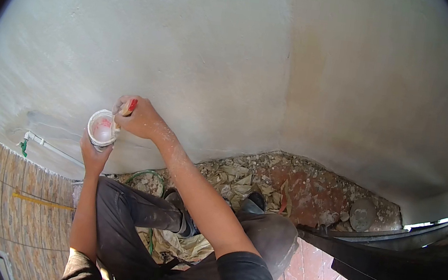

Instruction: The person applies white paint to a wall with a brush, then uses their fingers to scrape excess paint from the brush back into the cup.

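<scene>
My left hand is wrapped round a small white paint tub from below. Inside the tub is whitish paint with pinkish-red marks on the far wall. My right hand grips a paintbrush whose wooden handle has a red end pointing up. The brush's lower end overlaps the tub's right rim, and its bristles are mostly hidden. Both hands are in front of the plastered wall, and white specks cover my right wrist and forearm.
A white pipe with a green tap juts from the wall at left, above stone-patterned cladding. Rubble and crumpled sheeting cover the floor around my feet, with a green hose. A dark metal structure stands at right beside reddish tiles.
</scene>
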`<state>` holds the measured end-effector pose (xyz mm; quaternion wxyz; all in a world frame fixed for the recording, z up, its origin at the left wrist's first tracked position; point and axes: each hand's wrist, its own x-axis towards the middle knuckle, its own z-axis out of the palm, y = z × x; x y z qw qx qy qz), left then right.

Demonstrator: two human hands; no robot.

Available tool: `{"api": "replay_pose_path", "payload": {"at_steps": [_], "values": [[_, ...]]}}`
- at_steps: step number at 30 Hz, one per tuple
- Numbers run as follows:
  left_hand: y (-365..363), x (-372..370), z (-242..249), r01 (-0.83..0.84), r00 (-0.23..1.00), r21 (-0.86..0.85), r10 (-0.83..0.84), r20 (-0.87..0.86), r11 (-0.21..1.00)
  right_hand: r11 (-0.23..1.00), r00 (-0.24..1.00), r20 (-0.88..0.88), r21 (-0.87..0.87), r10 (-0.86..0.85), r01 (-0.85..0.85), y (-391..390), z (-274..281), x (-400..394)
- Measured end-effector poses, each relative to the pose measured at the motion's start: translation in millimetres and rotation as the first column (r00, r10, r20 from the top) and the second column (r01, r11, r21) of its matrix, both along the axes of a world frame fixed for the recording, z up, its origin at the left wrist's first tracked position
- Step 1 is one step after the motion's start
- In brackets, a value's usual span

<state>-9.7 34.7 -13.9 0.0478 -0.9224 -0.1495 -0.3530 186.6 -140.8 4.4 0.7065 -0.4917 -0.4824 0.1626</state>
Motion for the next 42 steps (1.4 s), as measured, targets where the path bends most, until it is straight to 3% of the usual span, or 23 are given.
{"api": "replay_pose_path", "payload": {"at_steps": [2,6,8,12,14,15,17,19,21,22,25,28,29,31,32,34,42], "values": [[4,2,1,0.084,0.988,-0.288,-0.041,0.151,0.954,0.998,0.997,-0.070,0.053,0.029,-0.025,-2,-2,8],[-12,7,10,0.124,0.975,-0.357,-0.048,0.216,0.926,0.988,0.977,-0.145,0.025,0.156,-0.154,-7,-5,15],[-9,6,10,0.143,0.966,-0.360,-0.050,0.255,0.922,0.942,0.882,-0.336,0.054,0.330,-0.331,-10,-5,15],[1,3,7,0.138,0.961,-0.371,-0.034,0.274,0.918,0.948,0.857,-0.404,0.133,0.318,-0.289,-6,-9,17],[18,-4,3,0.122,0.946,-0.363,0.002,0.324,0.924,0.890,0.751,-0.491,0.350,0.441,-0.293,-11,-7,23],[22,-6,5,0.122,0.946,-0.362,0.002,0.324,0.924,0.890,0.751,-0.491,0.350,0.441,-0.293,-15,-2,26],[28,-9,9,0.194,0.872,-0.504,0.088,0.482,0.842,0.864,0.710,-0.547,0.471,0.443,-0.177,-27,13,35],[37,-16,11,0.164,0.846,-0.509,0.146,0.514,0.845,0.856,0.710,-0.548,0.494,0.442,-0.151,-51,32,49],[39,-22,15,0.193,0.766,-0.566,0.238,0.597,0.801,0.908,0.882,-0.455,0.410,0.123,0.084,-77,53,60],[40,-24,16,0.203,0.750,-0.577,0.253,0.611,0.791,0.909,0.882,-0.454,0.409,0.123,0.084,-89,62,64],[36,-22,18,0.258,0.719,-0.615,0.277,0.638,0.745,0.715,0.884,-0.309,0.522,-0.350,0.465,-123,86,72],[35,-21,19,0.277,0.714,-0.623,0.278,0.643,0.732,0.446,0.679,-0.296,0.570,-0.672,0.690,-150,87,90],[36,-22,19,0.280,0.719,-0.627,0.274,0.639,0.727,0.449,0.681,-0.296,0.570,-0.670,0.689,-158,85,96],[35,-21,18,0.270,0.720,-0.622,0.276,0.637,0.735,0.067,0.278,-0.305,0.555,-0.911,0.829,-172,77,107],[34,-21,18,0.263,0.721,-0.618,0.274,0.636,0.741,0.069,0.281,-0.305,0.556,-0.910,0.829,-177,68,114],[33,-22,18,0.264,0.718,-0.618,0.278,0.638,0.740,-0.201,-0.061,-0.290,0.485,-0.955,0.851,-181,44,127],[35,-23,19,0.283,0.732,-0.644,0.273,0.624,0.711,-0.211,-0.117,-0.408,0.192,-0.906,0.959,-172,-63,158]]}}
